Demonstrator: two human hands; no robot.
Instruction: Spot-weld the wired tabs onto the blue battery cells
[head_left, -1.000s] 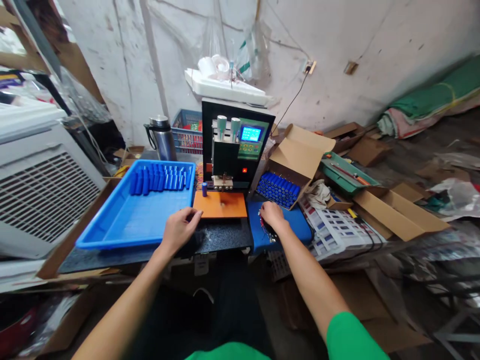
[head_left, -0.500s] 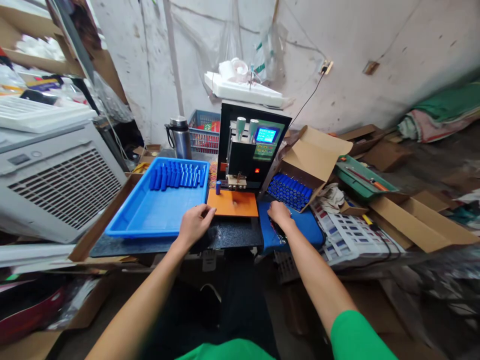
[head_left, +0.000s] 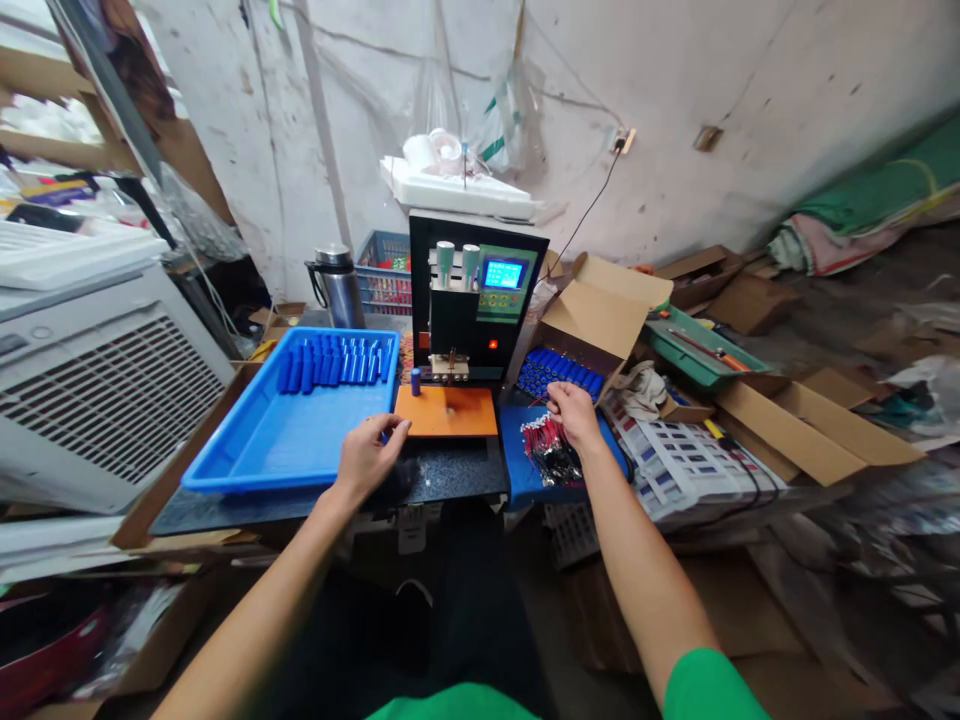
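My left hand (head_left: 369,455) is closed at the front right of the blue tray (head_left: 262,460), thumb and fingers curled together. A bit of dark blue between them looks like a battery cell, mostly hidden. Above the blue pad (head_left: 517,480), my right hand (head_left: 574,412) pinches a thin wire (head_left: 537,402). Below that hand lies a bundle of red and black wires (head_left: 551,450). One blue battery cell (head_left: 415,381) stands upright on the orange board (head_left: 457,412), under the head of the spot welder (head_left: 450,320). Rows of blue cells (head_left: 330,360) lie in the tray.
An open cardboard box of blue cells (head_left: 555,372) stands right of the welder. A steel flask (head_left: 341,288) and a plastic crate (head_left: 382,270) are behind the tray. A green tray (head_left: 697,345) with tools sits farther right, beside empty cartons (head_left: 817,430).
My right hand has lifted off the wire bundle, bringing a wire up and uncovering the pile. My left hand stays by the orange board. The whole view has shifted slightly.
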